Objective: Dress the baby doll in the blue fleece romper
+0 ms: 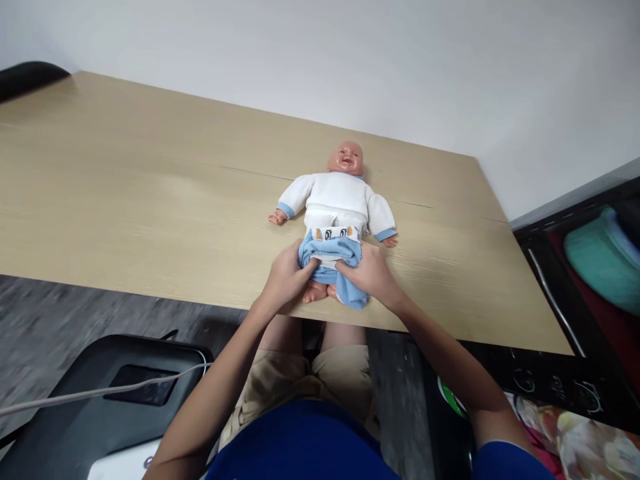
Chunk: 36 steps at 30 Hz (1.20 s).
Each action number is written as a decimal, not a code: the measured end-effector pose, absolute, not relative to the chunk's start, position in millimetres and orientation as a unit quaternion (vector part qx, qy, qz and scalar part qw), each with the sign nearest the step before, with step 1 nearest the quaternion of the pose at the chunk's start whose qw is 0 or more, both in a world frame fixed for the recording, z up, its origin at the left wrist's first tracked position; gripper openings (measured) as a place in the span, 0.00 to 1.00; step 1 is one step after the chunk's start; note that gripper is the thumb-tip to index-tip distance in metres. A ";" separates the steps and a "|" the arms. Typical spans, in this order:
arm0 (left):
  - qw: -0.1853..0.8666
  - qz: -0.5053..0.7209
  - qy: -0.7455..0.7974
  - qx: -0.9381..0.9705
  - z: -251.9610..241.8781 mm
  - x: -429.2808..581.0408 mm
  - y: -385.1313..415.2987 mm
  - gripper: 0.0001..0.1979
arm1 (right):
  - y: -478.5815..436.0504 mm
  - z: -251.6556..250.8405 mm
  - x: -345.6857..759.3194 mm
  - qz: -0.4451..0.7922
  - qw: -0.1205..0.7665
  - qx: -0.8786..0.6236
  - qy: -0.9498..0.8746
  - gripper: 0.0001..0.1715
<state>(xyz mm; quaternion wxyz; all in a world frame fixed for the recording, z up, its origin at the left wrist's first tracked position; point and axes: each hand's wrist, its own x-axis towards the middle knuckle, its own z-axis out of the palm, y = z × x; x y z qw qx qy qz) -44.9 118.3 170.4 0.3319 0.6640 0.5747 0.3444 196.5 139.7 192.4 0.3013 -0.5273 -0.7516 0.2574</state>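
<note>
Two hands: the left hand (pixel 285 273) and the right hand (pixel 374 272) grasp opposite sides of the bunched light-blue pants (pixel 330 249), thumbs pointing inward on top, the other fingers mostly hidden.
Light-blue pants: gathered around the doll's legs near the front table edge, one portion drooping beside the right hand.
Printed band (pixel 336 233): white with eyes and orange patches, lying across the upper side of the bundle.
Baby doll (pixel 336 200): on its back, head toward the wall (pixel 320 60), arms spread, bare feet (pixel 315 293) toward the person.
Sweatshirt (pixel 340 187): white, with blue cuffs, on the doll's upper body.
Wooden table (pixel 150 187): light brown, under the doll.
Black chair (pixel 85 380): below the table at left, a pale cable (pixel 135 385) crossing it.
Teal basin (pixel 597 260): beyond the table's right end.
</note>
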 end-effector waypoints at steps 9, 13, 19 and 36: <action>0.305 0.356 0.558 0.684 171.7 -39.8 163.5 0.06 | 182.0 189.8 196.7 0.220 0.309 -0.536 -0.755 0.07; 0.308 0.367 0.568 0.670 183.6 -40.0 151.3 0.06 | 178.7 214.0 197.8 0.239 0.293 -0.533 -0.757 0.08; 0.493 0.407 0.529 0.558 194.0 -57.2 103.5 0.21 | 139.8 253.8 189.5 0.333 0.276 -0.464 -0.773 0.07; 0.340 0.239 0.626 0.660 169.5 -60.3 84.8 0.09 | 128.8 223.6 175.7 0.252 0.114 -0.522 -0.807 0.10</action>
